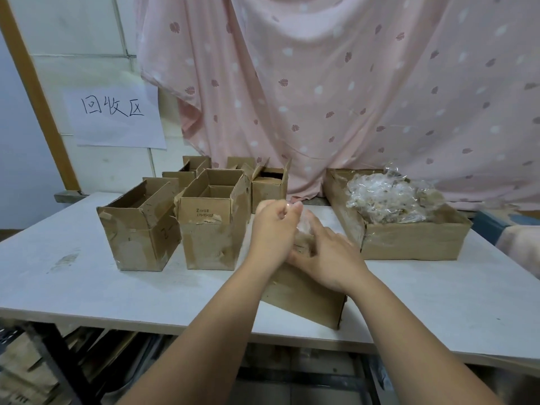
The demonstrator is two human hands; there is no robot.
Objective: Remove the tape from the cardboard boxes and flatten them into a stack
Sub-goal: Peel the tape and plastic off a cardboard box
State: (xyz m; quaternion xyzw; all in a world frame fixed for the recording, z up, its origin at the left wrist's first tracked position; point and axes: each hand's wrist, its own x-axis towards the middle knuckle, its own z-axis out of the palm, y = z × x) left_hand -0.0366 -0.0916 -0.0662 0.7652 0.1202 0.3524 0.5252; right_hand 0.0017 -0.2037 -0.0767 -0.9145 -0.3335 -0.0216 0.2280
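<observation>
A cardboard box lies tilted on the white table in front of me. My right hand rests on its top with fingers spread and holds it down. Above it my left hand pinches a strip of clear tape that stretches up from the box. Several open cardboard boxes stand behind: one at the left, one beside it, and smaller ones further back.
A wide shallow cardboard tray at the right holds a heap of crumpled clear tape. A pink patterned cloth hangs behind. A paper sign is on the wall. Flattened cardboard lies under the table.
</observation>
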